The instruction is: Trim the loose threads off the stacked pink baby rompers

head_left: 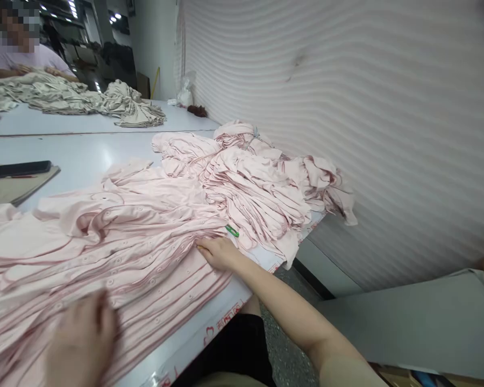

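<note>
Pale pink garments (145, 242) with small round buttons lie in long overlapping layers over the near part of the white table. My right hand (220, 251) is closed on the edge of a pink garment at the right end of these layers. Close to its fingers is a small green clip-like item (232, 230). My left hand (83, 338) is over the layers at the lower left, smeared by motion, so its fingers and any contact with the cloth cannot be made out. Beyond my right hand, a bunched pile of pink garments (254, 193) rests at the table's right edge.
A dark phone (18, 169) and a pen lie on brown paper (28, 185) at the left. Grey-green garments (84, 99) are heaped on the far table, where a person (32, 59) sits. A white quilted sheet (347, 107) hangs along the right.
</note>
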`<state>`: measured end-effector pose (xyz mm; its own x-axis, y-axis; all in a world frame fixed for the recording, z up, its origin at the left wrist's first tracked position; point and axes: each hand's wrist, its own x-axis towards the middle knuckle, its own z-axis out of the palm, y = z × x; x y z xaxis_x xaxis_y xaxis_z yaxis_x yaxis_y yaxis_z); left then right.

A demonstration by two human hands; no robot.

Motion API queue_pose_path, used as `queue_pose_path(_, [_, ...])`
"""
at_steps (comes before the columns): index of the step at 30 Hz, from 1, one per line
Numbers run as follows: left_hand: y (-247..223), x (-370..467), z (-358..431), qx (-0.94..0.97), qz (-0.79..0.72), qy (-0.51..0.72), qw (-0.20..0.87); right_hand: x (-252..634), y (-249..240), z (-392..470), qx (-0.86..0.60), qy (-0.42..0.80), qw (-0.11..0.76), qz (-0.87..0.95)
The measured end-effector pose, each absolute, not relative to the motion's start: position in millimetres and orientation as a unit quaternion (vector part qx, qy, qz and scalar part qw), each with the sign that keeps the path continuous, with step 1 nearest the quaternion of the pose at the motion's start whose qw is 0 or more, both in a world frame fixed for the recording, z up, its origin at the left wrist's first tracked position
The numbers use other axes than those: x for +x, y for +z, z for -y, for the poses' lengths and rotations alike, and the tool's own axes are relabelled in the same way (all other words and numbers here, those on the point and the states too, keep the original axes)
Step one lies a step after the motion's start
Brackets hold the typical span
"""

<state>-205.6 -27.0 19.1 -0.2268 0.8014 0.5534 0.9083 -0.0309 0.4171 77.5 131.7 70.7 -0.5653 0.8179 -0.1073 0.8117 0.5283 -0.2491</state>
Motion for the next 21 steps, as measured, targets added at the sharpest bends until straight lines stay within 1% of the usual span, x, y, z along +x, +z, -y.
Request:
queue_pose_path(1, [19, -175, 20, -0.655, 0.664, -0.355, 0.067, 77, 72, -135, -0.46, 0.144, 0.012, 0.876])
queue_pose_path(4, [14, -85, -12, -0.736, 0.58, -0.348, 0.001, 94, 76, -128, -0.45, 0.16, 0.016, 0.879])
queue_pose_path(7, [7, -34, -49, -0.751, 0.569, -0.334, -0.021, 133, 76, -100, -0.478, 0.172, 0.034, 0.861])
queue_pose_path(12, [0, -31, -73, -0.738, 0.584, -0.336, -0.034, 174, 54, -60, -0.493, 0.209, 0.061, 0.842])
queue_pose_path(15, [3, -38, -73, -0.737, 0.585, -0.335, -0.055, 165, 40, -60, -0.484, 0.209, 0.111, 0.842])
queue_pose_path(17, [5, -39, -73, -0.731, 0.594, -0.329, -0.065, 149, 37, -67, -0.477, 0.191, 0.127, 0.848])
queue_pose_path(19, [6, -38, -71, -0.725, 0.605, -0.323, -0.068, 133, 39, -74, -0.489, 0.167, 0.101, 0.85])
queue_pose_path(21, [5, -34, -65, -0.723, 0.61, -0.319, -0.06, 121, 45, -82, -0.509, 0.156, 0.05, 0.845])
